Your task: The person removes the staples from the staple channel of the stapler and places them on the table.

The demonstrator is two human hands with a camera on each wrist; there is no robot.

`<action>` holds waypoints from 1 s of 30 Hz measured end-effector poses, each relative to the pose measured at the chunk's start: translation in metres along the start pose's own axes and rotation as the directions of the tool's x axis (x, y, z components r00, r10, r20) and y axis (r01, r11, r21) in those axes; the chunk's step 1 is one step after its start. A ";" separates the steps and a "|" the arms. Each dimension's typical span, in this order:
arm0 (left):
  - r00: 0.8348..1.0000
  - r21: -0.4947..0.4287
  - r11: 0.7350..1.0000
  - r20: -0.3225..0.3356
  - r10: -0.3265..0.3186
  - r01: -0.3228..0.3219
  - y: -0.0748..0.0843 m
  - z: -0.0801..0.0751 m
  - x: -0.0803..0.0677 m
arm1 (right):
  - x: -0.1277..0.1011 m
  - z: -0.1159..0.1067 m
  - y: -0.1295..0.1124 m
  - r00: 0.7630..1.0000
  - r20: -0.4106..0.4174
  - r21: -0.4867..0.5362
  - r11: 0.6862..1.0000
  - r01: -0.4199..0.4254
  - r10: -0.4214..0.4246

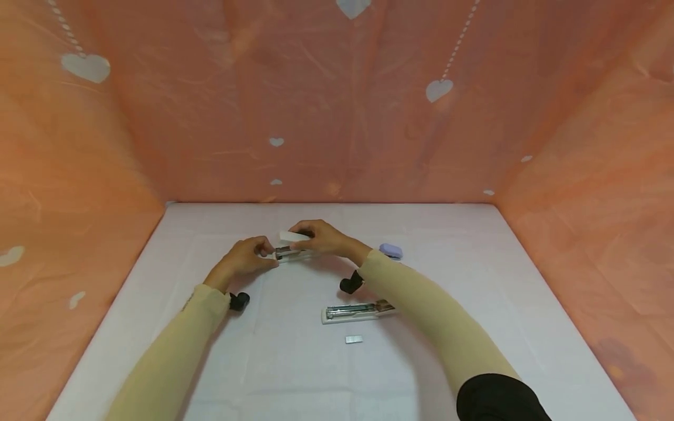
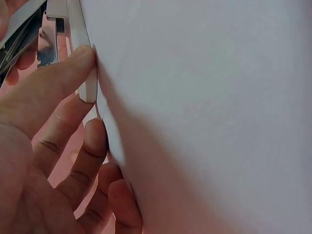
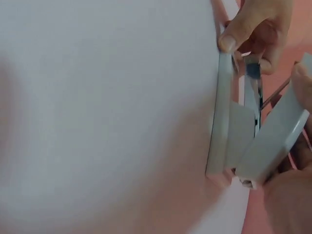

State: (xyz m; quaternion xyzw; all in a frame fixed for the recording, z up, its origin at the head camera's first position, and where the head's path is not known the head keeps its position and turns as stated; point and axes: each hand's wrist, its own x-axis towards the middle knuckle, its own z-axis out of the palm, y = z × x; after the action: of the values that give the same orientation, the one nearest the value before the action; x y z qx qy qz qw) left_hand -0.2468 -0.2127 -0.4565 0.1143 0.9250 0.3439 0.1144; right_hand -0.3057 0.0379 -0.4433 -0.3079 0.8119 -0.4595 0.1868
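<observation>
— Head view first: what are the hands on?

— Both are on a white stapler (image 1: 291, 248) near the middle of the worktop (image 1: 474, 280), a little toward its far edge. The left hand (image 1: 243, 260) pinches its base at one end; the right hand (image 1: 322, 238) grips the other end, with the white top cover lifted open.

— Do the wrist views agree?

— Yes. The left wrist view shows the thumb (image 2: 53, 87) pressed on the white base edge. The right wrist view shows the stapler (image 3: 243, 131) with its base flat on the worktop and the cover tilted up.

— Anything else lying about?

— A second stapler (image 1: 355, 311) lies open nearer the front edge, with a small strip of staples (image 1: 354, 339) just in front of it. A purple object (image 1: 391, 251) sits beside the right forearm.
</observation>
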 end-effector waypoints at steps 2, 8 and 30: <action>1.000 0.002 1.000 -0.004 0.014 -0.014 0.002 0.002 0.002 | -0.002 -0.005 0.000 1.000 0.000 -0.027 1.000 0.014 -0.014; 1.000 0.014 1.000 -0.024 0.018 -0.018 0.005 0.001 0.002 | -0.004 -0.020 0.001 0.995 -0.012 -0.075 0.992 0.098 -0.099; 0.999 0.041 0.999 -0.050 0.014 -0.012 -0.001 0.007 0.007 | -0.023 -0.060 0.010 0.993 -0.043 -0.106 0.989 0.107 -0.112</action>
State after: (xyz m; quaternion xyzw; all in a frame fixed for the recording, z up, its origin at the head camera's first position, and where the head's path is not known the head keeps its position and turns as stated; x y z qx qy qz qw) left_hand -0.2511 -0.2074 -0.4632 0.1140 0.9336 0.3285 0.0863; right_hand -0.3273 0.0949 -0.4212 -0.3500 0.8209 -0.4335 0.1252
